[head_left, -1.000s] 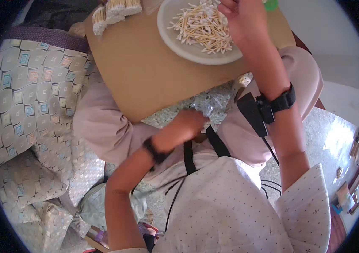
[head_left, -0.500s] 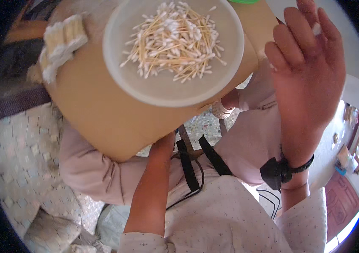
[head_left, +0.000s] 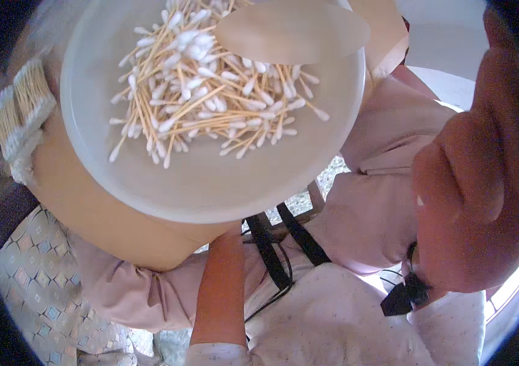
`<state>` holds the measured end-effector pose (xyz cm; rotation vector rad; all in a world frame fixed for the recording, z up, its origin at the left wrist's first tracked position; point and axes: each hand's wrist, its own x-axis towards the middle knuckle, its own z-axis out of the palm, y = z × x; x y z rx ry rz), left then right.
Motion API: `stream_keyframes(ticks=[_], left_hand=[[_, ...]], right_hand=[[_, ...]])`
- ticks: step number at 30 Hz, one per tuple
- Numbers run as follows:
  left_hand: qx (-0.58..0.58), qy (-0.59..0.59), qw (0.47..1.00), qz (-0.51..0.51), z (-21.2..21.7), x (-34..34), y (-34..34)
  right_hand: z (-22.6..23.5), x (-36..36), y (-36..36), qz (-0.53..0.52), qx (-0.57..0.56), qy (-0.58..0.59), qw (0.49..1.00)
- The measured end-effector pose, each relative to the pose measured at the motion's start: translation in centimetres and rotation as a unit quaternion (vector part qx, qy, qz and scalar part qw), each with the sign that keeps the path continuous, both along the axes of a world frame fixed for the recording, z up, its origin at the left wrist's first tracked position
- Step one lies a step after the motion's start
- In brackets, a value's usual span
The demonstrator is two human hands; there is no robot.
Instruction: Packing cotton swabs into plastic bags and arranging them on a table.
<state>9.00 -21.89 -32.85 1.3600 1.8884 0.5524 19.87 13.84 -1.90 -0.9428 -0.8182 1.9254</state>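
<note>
A wide white bowl (head_left: pixel 168 201) holds a loose heap of cotton swabs (head_left: pixel 198 110) with pale wooden sticks and white tips. My right hand (head_left: pixel 479 165) is raised close in front at the right, away from the bowl. Its lower fingers are curled in, while one finger reaches up toward the dark rim; whatever it may pinch is hidden. My left forearm (head_left: pixel 219 293) runs up to the near edge of the tan board (head_left: pixel 119 232) under the bowl. The left hand itself is hidden there.
Bundled cotton swabs (head_left: pixel 24 110) in clear wrapping lie on the board's left side. A patterned cloth (head_left: pixel 33 274) spreads at the lower left. Black straps (head_left: pixel 265 250) and a thin cable hang over my lap. A smooth blurred oval covers part of the heap.
My right hand has come nearer and lower at the right. The bowl, board and bundles appear larger and shifted left and down in view. My left forearm stays at the board's edge.
</note>
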Motion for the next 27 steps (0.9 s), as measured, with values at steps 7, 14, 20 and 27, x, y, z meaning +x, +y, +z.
stream_keyframes(ticks=[7, 14, 20, 27], left_hand=[[-0.001, 0.043, 0.998, 0.040, -0.6, -0.7, 4.6], [-0.089, -0.095, 0.991, -0.043, -8.5, -4.4, 4.8], [0.037, 0.153, 0.890, -0.427, 16.5, -0.7, 14.7], [0.018, -0.017, 0.925, -0.379, 32.5, -5.3, 18.2]], right_hand=[[0.0, -0.4, -1.3, 0.097, 0.008, 0.036, 0.995], [2.8, -1.9, -3.1, 0.218, 0.051, 0.139, 0.965], [0.3, 1.9, 0.1, 0.221, 0.094, 0.104, 0.965], [-1.6, -2.5, -2.5, 0.051, 0.166, 0.004, 0.985]])
